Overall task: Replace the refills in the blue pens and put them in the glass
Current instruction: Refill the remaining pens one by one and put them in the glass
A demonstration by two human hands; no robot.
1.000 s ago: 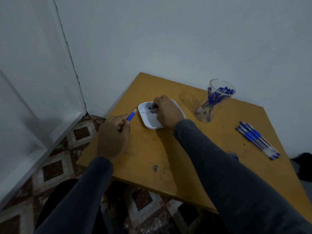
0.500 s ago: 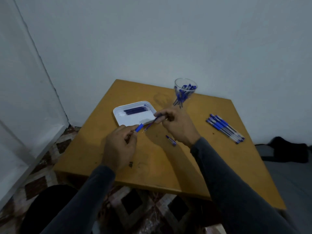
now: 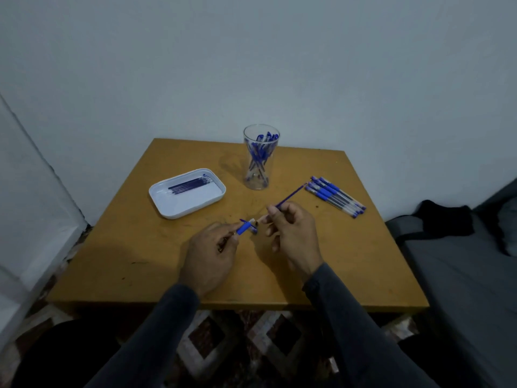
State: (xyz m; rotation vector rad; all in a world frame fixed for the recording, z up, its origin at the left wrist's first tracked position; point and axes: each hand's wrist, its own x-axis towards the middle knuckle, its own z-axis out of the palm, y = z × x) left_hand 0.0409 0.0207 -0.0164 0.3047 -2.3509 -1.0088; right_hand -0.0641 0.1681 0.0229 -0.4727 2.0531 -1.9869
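My left hand [image 3: 211, 253] grips a blue pen barrel [image 3: 244, 228] whose blue grip end points up and right. My right hand [image 3: 292, 233] pinches a thin blue refill [image 3: 289, 196] that slants up to the right, its lower end close to the barrel's mouth. A clear glass [image 3: 259, 161] with several blue pens stands at the table's back middle. Several more blue pens [image 3: 335, 196] lie in a row at the right. A white tray [image 3: 187, 193] at the left holds several dark refills [image 3: 188, 184].
The wooden table [image 3: 140, 261] stands in a corner against a pale wall. A small pen part lies on the table between my hands. A grey cushion with dark cloth [image 3: 444, 222] is at the right. Patterned floor tiles show below the front edge.
My right hand left the tray with a refill and brought it toward the barrel in my left hand. The view swung right, so the table now sits centred.
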